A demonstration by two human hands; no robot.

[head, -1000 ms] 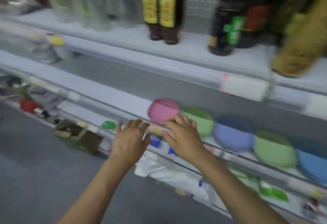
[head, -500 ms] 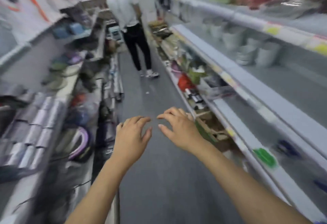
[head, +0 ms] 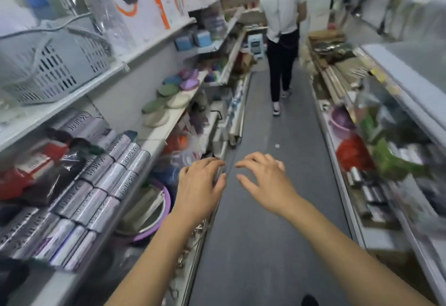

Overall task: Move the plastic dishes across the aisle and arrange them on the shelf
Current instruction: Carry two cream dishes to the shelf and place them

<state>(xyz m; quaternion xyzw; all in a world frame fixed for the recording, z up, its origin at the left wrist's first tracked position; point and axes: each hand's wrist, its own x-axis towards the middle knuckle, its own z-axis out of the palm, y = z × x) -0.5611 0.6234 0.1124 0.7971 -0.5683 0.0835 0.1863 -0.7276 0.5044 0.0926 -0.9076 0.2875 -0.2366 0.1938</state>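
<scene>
Several plastic dishes (head: 169, 99) in green, cream, blue and purple lie upside down on the left-hand shelf (head: 154, 140), well ahead of me. My left hand (head: 201, 183) and my right hand (head: 261, 180) hover side by side over the aisle floor with fingers spread and relaxed. Neither hand holds anything. The right-hand shelf (head: 407, 88) is blurred, and the bowls seen there earlier are out of view.
A person in a white top (head: 281, 37) stands in the narrow aisle ahead. Silver rolls (head: 96, 185) fill the near left shelf, with a grey basket (head: 55, 64) above. A purple basin (head: 154, 211) sits low on the left. The grey floor (head: 260, 245) runs between both shelves.
My view swung left, from the right-hand shelf with the coloured bowls to down the aisle and on toward the left shelf. Both hands stayed empty and moved with me.
</scene>
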